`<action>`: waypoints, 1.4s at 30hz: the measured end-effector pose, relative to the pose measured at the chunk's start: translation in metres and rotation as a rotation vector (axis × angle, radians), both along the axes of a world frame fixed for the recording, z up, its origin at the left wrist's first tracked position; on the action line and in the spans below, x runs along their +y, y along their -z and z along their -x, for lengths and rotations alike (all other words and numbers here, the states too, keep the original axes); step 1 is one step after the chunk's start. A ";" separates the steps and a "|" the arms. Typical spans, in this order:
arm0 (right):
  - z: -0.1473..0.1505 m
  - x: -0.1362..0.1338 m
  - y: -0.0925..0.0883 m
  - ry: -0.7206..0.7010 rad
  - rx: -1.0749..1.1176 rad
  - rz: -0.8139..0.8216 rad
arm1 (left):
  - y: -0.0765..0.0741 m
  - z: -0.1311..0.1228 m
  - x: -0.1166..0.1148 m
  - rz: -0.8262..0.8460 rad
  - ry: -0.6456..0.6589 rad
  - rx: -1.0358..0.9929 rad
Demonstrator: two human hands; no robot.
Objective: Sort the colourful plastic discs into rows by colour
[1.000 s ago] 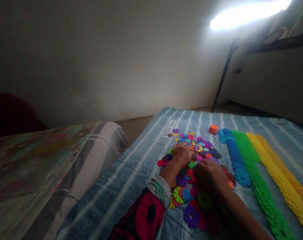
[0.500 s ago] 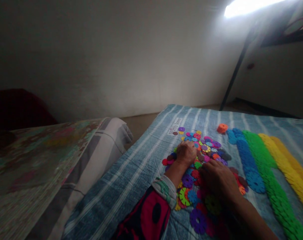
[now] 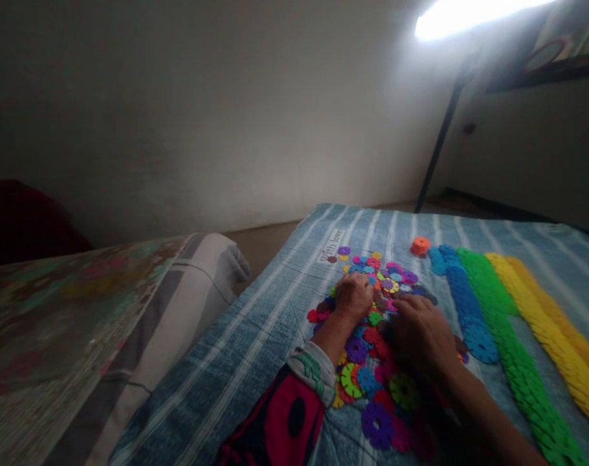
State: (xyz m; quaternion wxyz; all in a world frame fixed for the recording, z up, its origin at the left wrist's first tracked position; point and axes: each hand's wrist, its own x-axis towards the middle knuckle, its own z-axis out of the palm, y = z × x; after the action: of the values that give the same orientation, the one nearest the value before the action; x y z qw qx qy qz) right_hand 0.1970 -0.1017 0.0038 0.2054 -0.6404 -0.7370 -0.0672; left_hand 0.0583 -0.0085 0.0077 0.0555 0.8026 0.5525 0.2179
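Loose, many-coloured notched plastic discs (image 3: 356, 350) lie in a spread pile on the striped blue bedcover (image 3: 226, 362). Over the far left part of the pile, my left hand (image 3: 355, 298) is closed, its fingers curled under and whatever they hold hidden. To its right, my right hand (image 3: 425, 330) reaches low across the discs with fingers apart; their tips are partly lost in shadow. A large purple disc (image 3: 377, 425) and an olive-yellow disc (image 3: 404, 390) lie nearer to me, below the hands.
At right, overlapping discs form long rows: blue (image 3: 459, 291), green (image 3: 512, 349), yellow (image 3: 542, 317) and orange-yellow (image 3: 561, 317). A small orange stack (image 3: 420, 246) stands behind them. A lit lamp (image 3: 469, 19) on a dark pole rises beyond. Another patterned bed (image 3: 81, 310) is at left.
The view has turned slightly right, so everything sits further left. My right hand has shifted a little over the pile, now covering red and orange discs at its right edge.
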 end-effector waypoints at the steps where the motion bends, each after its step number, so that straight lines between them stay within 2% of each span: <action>1: -0.001 0.001 -0.001 0.024 -0.003 0.012 | 0.000 0.000 0.000 -0.001 0.004 0.000; 4: -0.001 0.004 -0.001 0.072 -0.011 0.092 | 0.001 0.000 0.000 0.000 0.012 -0.004; 12: 0.004 0.000 -0.003 0.039 -0.036 0.225 | 0.002 0.000 0.000 -0.003 0.018 0.003; 18: 0.008 0.019 -0.006 -0.015 0.021 0.202 | -0.003 0.001 -0.002 0.005 0.024 0.028; 23: 0.016 0.039 -0.007 -0.040 0.028 0.221 | -0.001 0.002 0.000 0.000 0.024 0.038; 32: 0.012 0.032 -0.004 -0.088 0.078 0.275 | 0.002 0.001 -0.001 0.005 0.070 0.039; 36: 0.012 0.033 -0.011 -0.057 0.067 0.299 | 0.002 0.001 -0.001 0.007 0.079 0.036; 42: 0.014 0.046 -0.022 -0.001 0.009 0.247 | 0.001 0.001 -0.002 0.001 0.074 0.045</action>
State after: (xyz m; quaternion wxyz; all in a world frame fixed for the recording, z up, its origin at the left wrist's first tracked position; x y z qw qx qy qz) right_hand 0.1830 -0.0554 0.0254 0.1281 -0.6609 -0.7390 0.0270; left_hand 0.0571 -0.0109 0.0071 0.0512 0.8271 0.5237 0.1972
